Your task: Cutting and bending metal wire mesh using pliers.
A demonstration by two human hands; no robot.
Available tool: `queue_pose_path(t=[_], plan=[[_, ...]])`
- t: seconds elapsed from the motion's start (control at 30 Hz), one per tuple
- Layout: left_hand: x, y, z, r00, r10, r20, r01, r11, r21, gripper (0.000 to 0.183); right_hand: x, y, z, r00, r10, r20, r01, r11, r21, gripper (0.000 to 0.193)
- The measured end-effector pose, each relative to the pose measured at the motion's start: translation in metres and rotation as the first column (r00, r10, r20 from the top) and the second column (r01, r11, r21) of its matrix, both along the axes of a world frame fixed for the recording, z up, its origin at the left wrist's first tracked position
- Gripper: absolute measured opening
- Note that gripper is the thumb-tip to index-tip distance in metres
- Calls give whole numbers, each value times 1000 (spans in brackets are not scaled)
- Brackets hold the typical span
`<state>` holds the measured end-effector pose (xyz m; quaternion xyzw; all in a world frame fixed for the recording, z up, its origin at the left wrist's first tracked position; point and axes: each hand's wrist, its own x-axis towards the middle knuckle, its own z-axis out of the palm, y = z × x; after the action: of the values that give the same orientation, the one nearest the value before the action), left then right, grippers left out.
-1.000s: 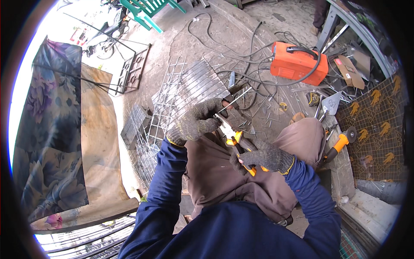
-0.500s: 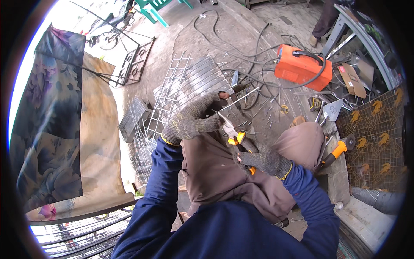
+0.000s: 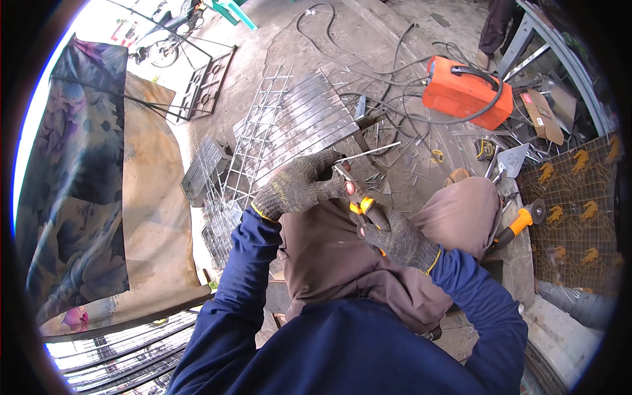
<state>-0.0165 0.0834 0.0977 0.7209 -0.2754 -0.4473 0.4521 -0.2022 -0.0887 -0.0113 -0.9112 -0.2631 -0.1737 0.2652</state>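
Note:
My left hand, in a grey knitted glove with a yellow cuff edge, is closed round the near end of a thin metal rod. The rod points out to the right. My right hand, gloved alike, grips pliers with yellow and black handles. The jaws of the pliers lie against my left fingers and the rod's end, with the left thumb tip beside them. Whether the jaws bite the rod is hidden by the fingers.
A welded rod grid and a slatted metal table stand ahead. Cables run to an orange machine. An angle grinder lies right of my knee, near a tape measure. Patterned cloth hangs left.
The pliers' jaws have come up to my left fingers and the rod's end. My left hand has curled in closer, and the rod lies flatter, pointing more to the right.

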Motion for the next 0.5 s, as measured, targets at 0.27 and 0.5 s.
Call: queue_pose_path(t=[0.27,0.5], plan=[[9,-4,0,985,-160,58,165,983,-81,59,5,10,13,755,-123,-644,499,745,443,43],[-2,-8,3,879,-89,469,-40,965,258,65,20,-2,3,705,-424,-568,446,888,-109,66]])
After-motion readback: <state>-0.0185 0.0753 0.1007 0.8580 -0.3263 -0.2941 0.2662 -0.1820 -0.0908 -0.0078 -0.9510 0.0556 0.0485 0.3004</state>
